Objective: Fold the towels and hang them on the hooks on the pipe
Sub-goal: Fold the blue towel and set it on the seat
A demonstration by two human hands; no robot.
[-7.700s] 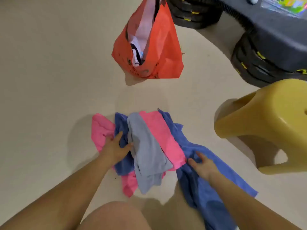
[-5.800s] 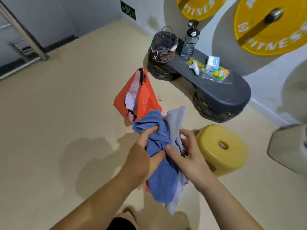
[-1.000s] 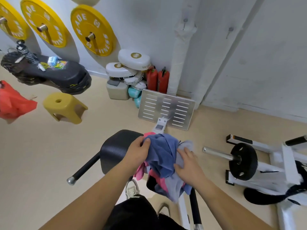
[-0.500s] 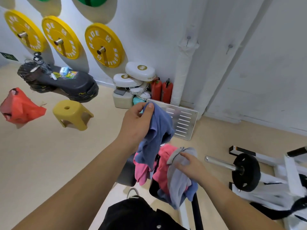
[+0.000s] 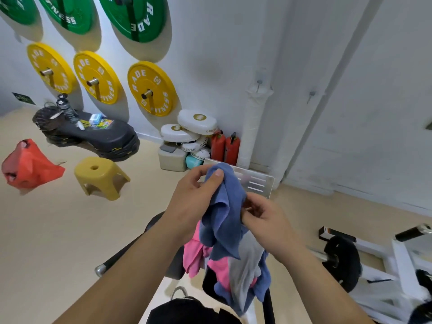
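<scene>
Head view: blue towel [image 5: 225,206] held up in the air over the gym bench, crumpled, hanging in loose folds, not folded. Left hand [image 5: 194,197] clamped on its top edge, thumb pressing cloth against the fingers. Right hand [image 5: 264,218] pinches the towel's right side, fingers closed on the fabric. Under it the rest of the towels sit in a heap on the bench pad [image 5: 174,263]: pink towel [image 5: 195,256] drooping off the left, grey towel [image 5: 245,270] hanging down the front edge, a second blue one [image 5: 264,284] under the grey. All of them limp, rumpled, overlapping.

Room, big to small: beige floor [image 5: 58,230], white wall [image 5: 233,54]. On the wall, green weight plates [image 5: 138,15] in the top row, yellow weight plates [image 5: 152,88] on pegs below. White wrapped pipe [image 5: 253,127] runs up the wall right of centre; can't tell if it carries hooks. Black step platform [image 5: 93,136] at the left wall with a bottle and small packets on top. White machine frame with a black plate [image 5: 343,260] at the right edge. Orange bag [image 5: 28,164] on the floor far left, yellow stool [image 5: 100,176] just beside it. White pads [image 5: 196,120] stacked by the wall, two red extinguishers [image 5: 225,147] next to them, slotted metal plate [image 5: 257,183] leaning behind the hands.
</scene>
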